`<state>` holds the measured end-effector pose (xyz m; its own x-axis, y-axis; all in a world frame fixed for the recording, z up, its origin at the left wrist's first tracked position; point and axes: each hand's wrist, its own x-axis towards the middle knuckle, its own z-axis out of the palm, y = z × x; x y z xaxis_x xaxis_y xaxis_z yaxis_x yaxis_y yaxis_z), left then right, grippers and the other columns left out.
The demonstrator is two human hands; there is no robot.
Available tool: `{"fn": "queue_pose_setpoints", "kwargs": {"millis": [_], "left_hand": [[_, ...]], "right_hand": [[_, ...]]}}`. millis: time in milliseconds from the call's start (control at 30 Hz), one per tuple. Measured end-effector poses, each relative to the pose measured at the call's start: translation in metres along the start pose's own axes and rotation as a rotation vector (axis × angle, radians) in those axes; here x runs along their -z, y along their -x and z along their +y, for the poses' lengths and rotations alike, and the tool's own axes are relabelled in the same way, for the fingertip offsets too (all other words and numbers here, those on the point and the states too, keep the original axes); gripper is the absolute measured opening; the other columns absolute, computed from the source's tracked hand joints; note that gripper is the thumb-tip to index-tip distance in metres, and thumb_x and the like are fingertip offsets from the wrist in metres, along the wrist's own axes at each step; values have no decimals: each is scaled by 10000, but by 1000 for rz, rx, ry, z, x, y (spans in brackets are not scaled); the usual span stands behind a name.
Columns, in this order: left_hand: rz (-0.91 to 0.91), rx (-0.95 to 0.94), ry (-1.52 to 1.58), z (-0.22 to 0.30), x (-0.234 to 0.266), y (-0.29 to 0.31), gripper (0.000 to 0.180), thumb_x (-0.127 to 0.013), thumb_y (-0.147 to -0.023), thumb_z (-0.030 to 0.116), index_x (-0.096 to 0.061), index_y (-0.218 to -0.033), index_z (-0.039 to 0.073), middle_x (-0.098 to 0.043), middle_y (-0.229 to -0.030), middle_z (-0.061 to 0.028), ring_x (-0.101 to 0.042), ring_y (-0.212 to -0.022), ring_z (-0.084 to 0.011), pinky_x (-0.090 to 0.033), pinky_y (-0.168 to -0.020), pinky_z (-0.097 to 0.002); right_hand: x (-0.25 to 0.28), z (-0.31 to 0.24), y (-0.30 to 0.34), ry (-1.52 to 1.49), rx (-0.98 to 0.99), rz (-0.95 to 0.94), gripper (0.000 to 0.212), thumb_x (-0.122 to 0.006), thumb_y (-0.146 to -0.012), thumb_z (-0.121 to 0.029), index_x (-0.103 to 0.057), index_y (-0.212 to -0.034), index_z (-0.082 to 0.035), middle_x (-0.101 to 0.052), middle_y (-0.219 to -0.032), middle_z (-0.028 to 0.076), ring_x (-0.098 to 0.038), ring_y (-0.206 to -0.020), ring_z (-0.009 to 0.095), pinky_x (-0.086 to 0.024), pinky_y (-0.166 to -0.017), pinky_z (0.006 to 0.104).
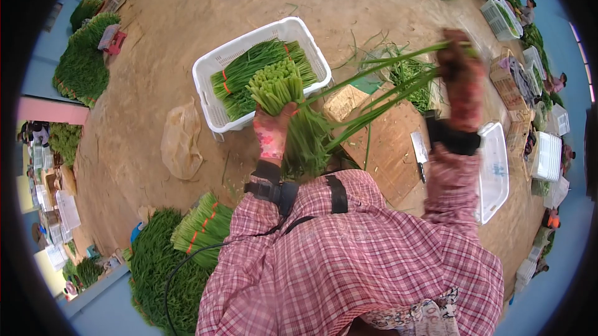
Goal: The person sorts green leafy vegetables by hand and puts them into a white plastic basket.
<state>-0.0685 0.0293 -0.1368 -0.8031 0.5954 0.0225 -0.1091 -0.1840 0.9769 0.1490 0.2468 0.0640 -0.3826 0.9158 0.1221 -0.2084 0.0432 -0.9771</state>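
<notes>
My left hand [274, 132], in a pink patterned sleeve cover, is closed around a thick bunch of chives [278, 87]. The bunch's pale cut ends point up and away, and its leaves hang toward my lap. Off to the right, my raised right hand [458, 62] is blurred by motion. It grips the tips of several long chive leaves [389, 96], which stretch across from the bunch. Just beyond my left hand stands a white basket [208, 96] holding chive bundles [246, 74] tied with red bands.
A wooden board [392, 143] lies before me with a knife [420, 148] and a yellowish block [344, 102]. Loose leaves [412, 77] lie beyond it. A white tub [494, 174] is at right, a plastic bag [182, 140] at left. Chives are heaped [159, 267] lower left, beside banded bundles [202, 230].
</notes>
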Motion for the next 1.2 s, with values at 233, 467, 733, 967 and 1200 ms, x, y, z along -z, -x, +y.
{"fn": "queue_pose_setpoints", "kwargs": {"millis": [233,467,733,967,1200], "left_hand": [[32,-8,99,-35,11,-11,587,-812,-773,169,-514,-1236,-36,-655,-1144,-101,-645,-965,-181,-530,-810,-274],[-11,-2,-63,21,-24,-8,789,-885,-666,230,-461,-1274,-42,-613,-1219,-115,-617,-1042,-201,-501,-898,-316],[-92,-81,-315,26,-42,-8,798,-865,-672,329,-472,-1268,-28,-674,-1116,-122,-661,-972,-221,-517,-820,-313],[-88,-74,-477,-11,-15,-8,885,-877,-657,335,-431,-1326,-35,-663,-1137,-137,-655,-989,-232,-524,-848,-329],[-130,7,-179,-2,-25,-7,913,-892,-641,313,-418,-1342,-30,-654,-1152,-131,-647,-1010,-233,-521,-860,-318]], "right_hand": [[218,-51,-104,638,522,203,378,-673,-893,-154,-542,-1205,13,-598,-874,79,-549,-677,165,-458,-603,249],[6,75,-16,500,558,-468,443,-719,-749,45,-595,-1168,-34,-623,-1130,108,-585,-1090,243,-513,-909,337],[-87,75,7,982,689,-730,225,-739,-730,-68,-656,-939,-78,-623,-999,110,-592,-924,317,-496,-779,420],[-29,50,-4,500,281,-470,83,-556,-906,-25,-604,-973,-31,-653,-900,86,-640,-829,166,-519,-747,300],[90,22,-51,1029,688,15,288,-678,-804,27,-633,-1072,-70,-679,-1035,80,-655,-954,210,-526,-832,305]]}}
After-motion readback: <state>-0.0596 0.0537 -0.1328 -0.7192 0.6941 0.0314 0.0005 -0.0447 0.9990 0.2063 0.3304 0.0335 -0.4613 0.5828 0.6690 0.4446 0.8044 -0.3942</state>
